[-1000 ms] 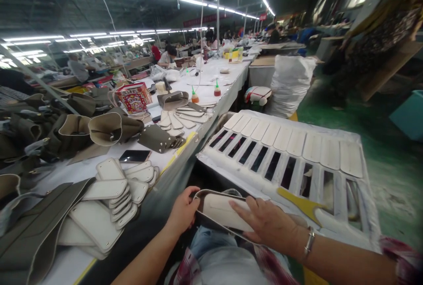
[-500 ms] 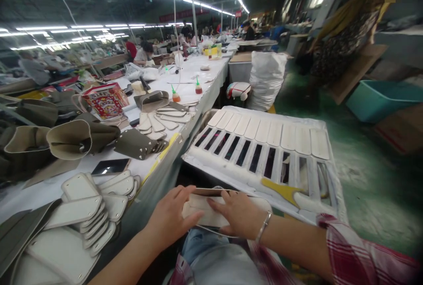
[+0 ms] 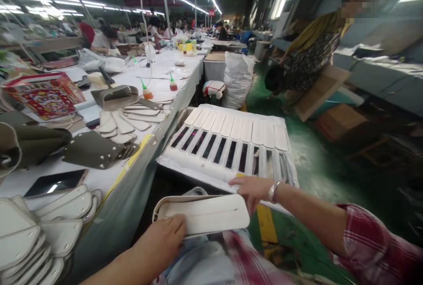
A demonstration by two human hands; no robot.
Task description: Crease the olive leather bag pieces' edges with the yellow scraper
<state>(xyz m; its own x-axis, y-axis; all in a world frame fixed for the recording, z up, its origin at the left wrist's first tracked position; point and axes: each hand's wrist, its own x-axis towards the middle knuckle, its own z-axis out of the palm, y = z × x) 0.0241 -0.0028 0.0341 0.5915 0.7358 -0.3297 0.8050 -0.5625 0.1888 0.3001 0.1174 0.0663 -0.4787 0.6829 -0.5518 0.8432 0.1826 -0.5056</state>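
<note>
In front of my lap, my left hand [image 3: 173, 230] grips the lower left edge of a cream leather bag piece [image 3: 211, 213]. The piece is long with rounded corners, a thin line along its face and a folded layer at its left end. Just past its right end is my right hand [image 3: 253, 189], fingers apart, at the near edge of the white covered rack [image 3: 198, 168]. Beneath those fingers a yellow flat tool [image 3: 241, 175] is mostly hidden; I cannot tell whether they touch it.
Flat cream strips [image 3: 236, 126] line the rack's far side. On the table to the left lie stacked cream panels [image 3: 20, 241], a phone [image 3: 56, 182], dark leather pieces [image 3: 90, 149] and two small glue bottles [image 3: 173, 83]. A person [image 3: 310, 51] bends by cardboard at the right.
My right hand has left the bag piece and reached right to the rack, over the yellow tool. My left hand still holds the piece. The view has turned right.
</note>
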